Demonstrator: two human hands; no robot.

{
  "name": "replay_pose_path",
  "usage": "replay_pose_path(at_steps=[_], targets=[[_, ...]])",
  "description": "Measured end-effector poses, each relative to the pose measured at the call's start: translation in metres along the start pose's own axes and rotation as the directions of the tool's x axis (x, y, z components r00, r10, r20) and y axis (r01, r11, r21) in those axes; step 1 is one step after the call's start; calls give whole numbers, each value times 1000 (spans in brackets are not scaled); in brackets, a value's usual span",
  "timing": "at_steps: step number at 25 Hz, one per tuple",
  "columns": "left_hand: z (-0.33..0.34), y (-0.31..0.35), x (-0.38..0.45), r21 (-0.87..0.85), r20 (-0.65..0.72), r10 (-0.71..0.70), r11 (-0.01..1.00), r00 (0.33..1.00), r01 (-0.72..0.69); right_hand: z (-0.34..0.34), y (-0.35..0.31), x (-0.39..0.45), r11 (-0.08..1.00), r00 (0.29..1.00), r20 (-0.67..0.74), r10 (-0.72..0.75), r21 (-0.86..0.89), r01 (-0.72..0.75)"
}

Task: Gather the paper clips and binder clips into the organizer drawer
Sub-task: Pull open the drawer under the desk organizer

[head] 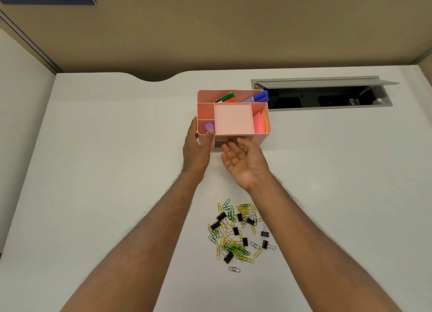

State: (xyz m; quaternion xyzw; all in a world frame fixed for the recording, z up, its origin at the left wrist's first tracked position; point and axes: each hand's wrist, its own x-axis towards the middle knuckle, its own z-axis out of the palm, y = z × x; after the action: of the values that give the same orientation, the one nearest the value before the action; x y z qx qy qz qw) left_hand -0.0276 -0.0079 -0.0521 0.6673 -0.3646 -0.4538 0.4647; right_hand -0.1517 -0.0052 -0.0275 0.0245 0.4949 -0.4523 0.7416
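A pink desk organizer stands on the white desk, with markers, sticky notes and a purple cap in its top compartments. My left hand grips its front left corner, thumb over the rim. My right hand is palm up with relaxed fingers, fingertips at the drawer front low on the organizer; the drawer is mostly hidden behind the hands. A loose pile of yellow and green paper clips and black binder clips lies on the desk nearer me, between my forearms.
A cable hatch with its grey lid raised lies open in the desk to the right of the organizer. Beige partition walls close off the back and sides. One paper clip lies apart below the pile.
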Motion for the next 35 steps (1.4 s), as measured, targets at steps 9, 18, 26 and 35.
replay_pose_path(at_steps=[9, 18, 26, 35], targets=[[2, -2, 2, 27, -14, 4, 1000, 1000, -4, -4, 7, 4, 999, 996, -78, -38, -19, 37], [2, -2, 3, 46, -27, -9, 999, 1000, 10, -33, 25, -8, 995, 994, -110, -19, -103, 7], [2, -3, 3, 71, -26, -41, 997, 999, 43, -47, 20, -7, 965, 998, -64, -20, -261, 3], [-16, -62, -70, 467, 23, 14, 884, 1000, -23, -119, 20, -37, 358, 900, 101, -423, -894, 269]])
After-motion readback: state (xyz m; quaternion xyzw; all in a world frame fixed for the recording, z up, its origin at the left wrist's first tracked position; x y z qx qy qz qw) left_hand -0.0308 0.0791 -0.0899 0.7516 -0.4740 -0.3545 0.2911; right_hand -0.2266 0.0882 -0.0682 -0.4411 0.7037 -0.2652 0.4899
